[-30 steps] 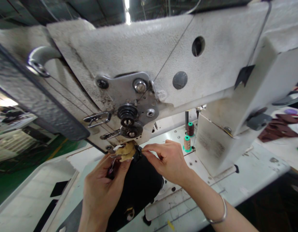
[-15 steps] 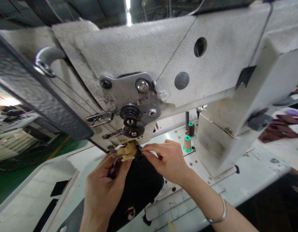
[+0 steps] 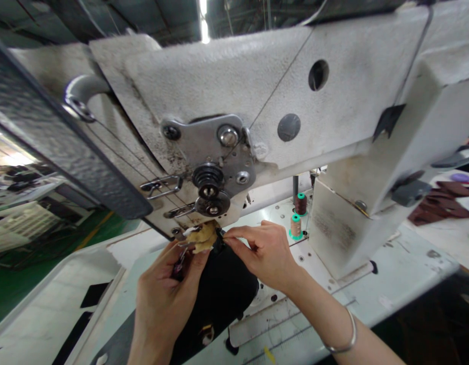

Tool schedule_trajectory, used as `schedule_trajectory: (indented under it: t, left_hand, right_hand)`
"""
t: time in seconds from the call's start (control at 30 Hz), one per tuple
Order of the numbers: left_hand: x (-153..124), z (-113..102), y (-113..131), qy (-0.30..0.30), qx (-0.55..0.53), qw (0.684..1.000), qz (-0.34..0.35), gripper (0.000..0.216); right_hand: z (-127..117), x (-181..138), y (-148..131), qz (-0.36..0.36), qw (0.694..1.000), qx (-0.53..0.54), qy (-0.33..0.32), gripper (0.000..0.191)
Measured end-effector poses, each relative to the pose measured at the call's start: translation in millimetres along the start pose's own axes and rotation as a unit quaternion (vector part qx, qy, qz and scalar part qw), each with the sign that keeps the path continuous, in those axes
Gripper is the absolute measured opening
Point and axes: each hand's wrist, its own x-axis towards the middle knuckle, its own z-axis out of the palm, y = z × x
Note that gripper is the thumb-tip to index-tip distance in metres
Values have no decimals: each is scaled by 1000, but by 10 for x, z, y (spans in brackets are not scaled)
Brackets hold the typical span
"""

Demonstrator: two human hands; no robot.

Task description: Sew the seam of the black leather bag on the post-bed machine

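Note:
Below the head of a white sewing machine [image 3: 272, 71], both hands are close together. My left hand [image 3: 164, 299] is closed round a small metal tool [image 3: 180, 264] with a purplish part, mostly hidden by the fingers. Its fingertips are beside a yellowish crumpled wrap [image 3: 202, 238] around the lower part of the machine's head. My right hand [image 3: 265, 256] pinches at a small dark part right of that wrap; anything between thumb and forefinger is too small to make out. Black material [image 3: 223, 299] lies beneath the hands.
A brown thread spool [image 3: 301, 204] and a beige thread spool [image 3: 296, 226] stand on the machine bed behind my right hand. Dark reddish-brown pieces [image 3: 441, 204] lie on a table at the right. A yellow scrap [image 3: 269, 355] is near the front.
The view has shifted slightly, so the machine appears a little further right. Both hands keep nearly the same pose under the machine head.

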Motion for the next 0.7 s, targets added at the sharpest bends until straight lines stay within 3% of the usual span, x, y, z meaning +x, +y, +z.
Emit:
schedule_trajectory:
  t: [0.7]
  left_hand:
    - [1, 3, -71, 2, 19, 1000, 8, 35]
  right_hand:
    - [14, -11, 6, -3, 1000, -3, 15, 14]
